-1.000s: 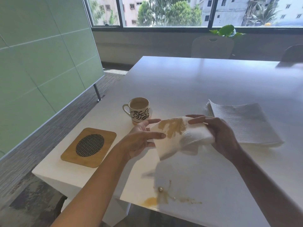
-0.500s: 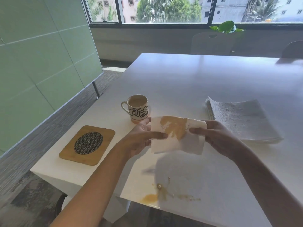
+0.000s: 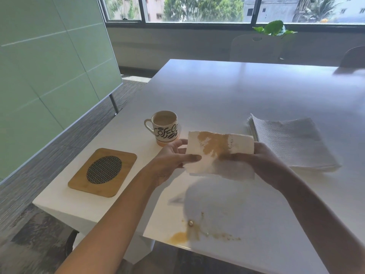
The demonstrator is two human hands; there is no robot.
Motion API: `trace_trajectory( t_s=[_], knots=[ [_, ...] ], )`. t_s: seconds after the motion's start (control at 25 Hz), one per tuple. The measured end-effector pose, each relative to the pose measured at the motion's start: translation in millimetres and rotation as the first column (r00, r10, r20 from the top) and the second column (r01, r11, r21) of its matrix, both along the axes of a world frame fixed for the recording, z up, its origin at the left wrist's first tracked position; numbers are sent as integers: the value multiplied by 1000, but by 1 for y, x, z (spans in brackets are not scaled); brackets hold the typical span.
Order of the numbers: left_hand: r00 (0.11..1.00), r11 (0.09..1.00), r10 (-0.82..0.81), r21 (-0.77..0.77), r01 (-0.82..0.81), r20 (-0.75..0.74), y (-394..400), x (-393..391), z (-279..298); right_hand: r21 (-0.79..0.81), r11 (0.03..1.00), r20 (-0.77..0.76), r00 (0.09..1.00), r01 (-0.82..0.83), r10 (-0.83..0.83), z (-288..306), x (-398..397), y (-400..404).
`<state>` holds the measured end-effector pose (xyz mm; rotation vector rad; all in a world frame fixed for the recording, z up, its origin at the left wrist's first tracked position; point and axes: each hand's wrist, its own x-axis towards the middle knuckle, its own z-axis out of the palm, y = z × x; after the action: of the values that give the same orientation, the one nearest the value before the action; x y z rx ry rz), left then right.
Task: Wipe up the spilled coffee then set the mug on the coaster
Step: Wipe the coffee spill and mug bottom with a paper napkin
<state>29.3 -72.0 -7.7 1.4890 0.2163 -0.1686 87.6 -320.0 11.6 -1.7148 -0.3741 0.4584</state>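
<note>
Right hand point(image 3: 265, 165) fingers hiding behind stained paper towel point(image 3: 219, 153), left hand point(image 3: 169, 163) pinching it; mug point(image 3: 165, 127) reading "COFFEE", partly cut off.

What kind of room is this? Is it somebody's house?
Probably an office or meeting room, not a house. There is a big white table with plain chairs at its far side, a green partition wall, grey carpet on the floor, and a wide window looking out on tall buildings.

Office mtg room: big white table point(image 3: 246, 91), green partition point(image 3: 49, 76), chairs point(image 3: 256, 48).
</note>
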Motion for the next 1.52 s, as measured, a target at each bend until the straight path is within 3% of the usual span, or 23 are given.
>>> trace_trajectory(
  t_s=[0.08, 0.16, 0.24, 0.32, 0.36, 0.44, 0.56, 0.68, 0.84, 0.96, 1.16, 1.44, 1.52],
  knots=[
    [999, 996, 47, 82, -45, -21, 2, -1, 2, -30, 992, 57, 991, 124, -122, -1, 4, -1],
    [994, 987, 103, 129, -99, -26, 5, -3, 2, -164, 949, 354, 914, 270, -199, -4, 6, -5],
    [985, 974, 172, 157, -165, -33, 10, -5, 1, -271, 881, 679, 726, 387, -109, -9, -3, -5],
    [974, 953, 224, 216, -211, -39, 14, -6, -1, -320, 884, 779, 626, 341, 41, -26, -15, -2],
    [971, 942, 237, 256, -218, -42, 16, -7, -3, -356, 893, 772, 626, 274, 116, -39, -20, 0],
    [967, 920, 251, 323, -221, -52, 18, -7, -6, -461, 878, 659, 712, 127, 243, -63, -28, 1],
    [964, 882, 259, 423, -210, -62, 21, -7, -12, -604, 796, 503, 799, 52, 329, -79, -39, 4],
    [965, 843, 259, 499, -201, -48, 23, -7, -14, -654, 755, 431, 845, 52, 316, -74, -38, 14],
    [965, 791, 255, 589, -168, -67, 25, -7, -19, -702, 706, 309, 934, 98, 178, -67, -22, 39],
    [967, 776, 240, 616, -136, -89, 26, -8, -15, -729, 678, 272, 949, 96, 158, -68, -12, 64],
    [968, 852, 195, 517, -88, -156, 39, -5, -3, -737, 676, 310, 879, -18, 361, -70, -28, 95],
    [971, 883, 195, 456, -111, -141, 44, -7, 3, -710, 633, 369, 604, -307, 706, -63, -81, 93],
    [970, 878, 186, 470, -91, -159, 46, -7, 5, -685, 601, 313, 578, -412, 753, -55, -85, 81]
  ],
)
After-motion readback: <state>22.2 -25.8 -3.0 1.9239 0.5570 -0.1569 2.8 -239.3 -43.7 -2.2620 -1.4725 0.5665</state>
